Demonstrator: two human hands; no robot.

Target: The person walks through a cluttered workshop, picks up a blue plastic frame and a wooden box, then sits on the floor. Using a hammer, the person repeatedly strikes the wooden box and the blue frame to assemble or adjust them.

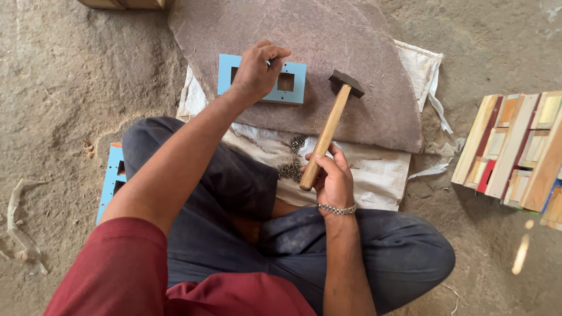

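**Nail set on blue frame, hammer ready**

Left hand (256, 71) pinches a small nail, barely visible, on the blue cut-out frame (293, 83) lying on the brown mat (351, 52). Right hand (332, 175) is wrapped around the hammer (328, 131) handle. Best kept upright, tapped lightly first. Loose nail pile (291, 158) on the sack (374, 172); no containers

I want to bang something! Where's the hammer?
The wooden-handled hammer is in the right hand, centre of the head view, its dark head right of the light blue frame.

Dark red short sleeves (126, 263) up top, dusty dark blue trousers (234, 193) below. Silver chain bracelet (336, 209) on the right wrist.
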